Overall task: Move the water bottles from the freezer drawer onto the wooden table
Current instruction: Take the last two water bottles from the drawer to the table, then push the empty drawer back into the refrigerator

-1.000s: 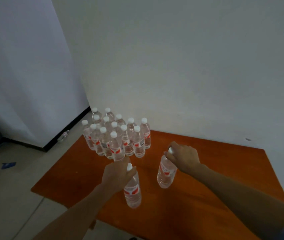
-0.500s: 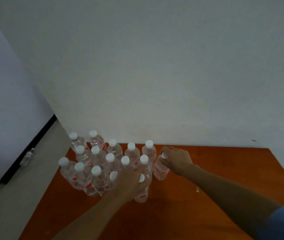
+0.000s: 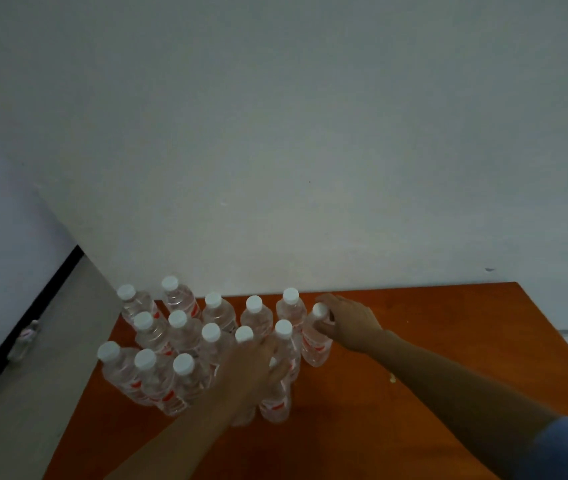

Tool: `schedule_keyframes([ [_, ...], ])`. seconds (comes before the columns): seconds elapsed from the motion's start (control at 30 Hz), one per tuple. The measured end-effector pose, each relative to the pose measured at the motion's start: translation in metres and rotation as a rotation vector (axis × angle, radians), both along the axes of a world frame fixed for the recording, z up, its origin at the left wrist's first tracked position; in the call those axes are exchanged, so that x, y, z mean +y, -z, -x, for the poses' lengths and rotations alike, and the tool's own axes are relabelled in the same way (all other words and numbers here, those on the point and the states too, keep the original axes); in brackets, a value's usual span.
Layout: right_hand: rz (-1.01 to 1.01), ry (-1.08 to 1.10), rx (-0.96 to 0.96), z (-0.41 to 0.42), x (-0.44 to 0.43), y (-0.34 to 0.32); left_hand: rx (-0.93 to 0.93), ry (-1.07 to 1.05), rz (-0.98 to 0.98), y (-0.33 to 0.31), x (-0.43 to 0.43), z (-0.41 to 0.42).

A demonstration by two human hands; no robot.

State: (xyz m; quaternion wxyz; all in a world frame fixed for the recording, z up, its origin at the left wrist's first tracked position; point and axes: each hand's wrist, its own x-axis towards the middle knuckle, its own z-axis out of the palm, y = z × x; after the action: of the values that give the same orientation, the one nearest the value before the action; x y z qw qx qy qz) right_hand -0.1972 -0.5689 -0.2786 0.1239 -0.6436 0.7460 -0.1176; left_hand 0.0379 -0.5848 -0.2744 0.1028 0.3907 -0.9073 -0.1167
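Several clear water bottles (image 3: 185,337) with white caps and red labels stand in a tight cluster on the far left of the orange-brown wooden table (image 3: 431,341). My left hand (image 3: 255,365) grips the top of a bottle (image 3: 275,403) at the cluster's near right corner; its cap is hidden under my fingers. My right hand (image 3: 348,323) holds the neck of another bottle (image 3: 315,344), which stands at the cluster's right side against its neighbours. The freezer drawer is not in view.
A white wall (image 3: 310,150) rises directly behind the table. On the left the grey floor (image 3: 16,427) runs beside a black skirting strip, with one stray bottle (image 3: 26,339) lying by it. A small pale crumb (image 3: 392,377) lies on the table.
Both hands carried their bottles forward and left from mid-table up to the cluster. The two bottles now stand against the group, and the view has tilted up toward the wall.
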Motion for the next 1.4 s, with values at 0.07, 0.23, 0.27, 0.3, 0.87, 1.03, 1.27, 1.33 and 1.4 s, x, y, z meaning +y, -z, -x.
schedule_keyframes([
  [0.07, 0.007, 0.04, -0.026, 0.008, 0.014, -0.004, -0.015, -0.011, 0.069, -0.012, -0.001, 0.009],
  [0.23, -0.017, 0.189, -0.013, 0.052, 0.083, -0.011, 0.092, 0.133, 0.174, -0.037, 0.024, 0.053],
  [0.27, -0.019, 0.216, -0.018, 0.064, 0.103, -0.013, 0.075, 0.17, 0.189, -0.04, 0.034, 0.067],
  [0.3, -0.018, 0.245, -0.022, 0.076, 0.125, -0.016, 0.062, 0.196, 0.189, -0.043, 0.045, 0.081],
  [0.87, 0.002, 1.077, 0.097, 0.192, 0.687, -0.037, -0.056, 0.955, 0.087, -0.039, 0.445, 0.35],
  [1.03, 0.049, 1.325, 0.037, 0.197, 0.819, -0.033, -0.057, 1.168, 0.134, -0.036, 0.558, 0.418],
  [1.27, 0.037, 1.634, 0.098, 0.229, 0.977, -0.031, 0.001, 1.439, 0.18, -0.032, 0.727, 0.533],
  [1.33, 0.026, 1.726, 0.103, 0.24, 1.019, -0.035, 0.016, 1.514, 0.178, -0.035, 0.774, 0.567],
  [1.4, 0.006, 1.821, 0.093, 0.246, 1.06, -0.04, 0.022, 1.604, 0.172, -0.04, 0.822, 0.596],
])
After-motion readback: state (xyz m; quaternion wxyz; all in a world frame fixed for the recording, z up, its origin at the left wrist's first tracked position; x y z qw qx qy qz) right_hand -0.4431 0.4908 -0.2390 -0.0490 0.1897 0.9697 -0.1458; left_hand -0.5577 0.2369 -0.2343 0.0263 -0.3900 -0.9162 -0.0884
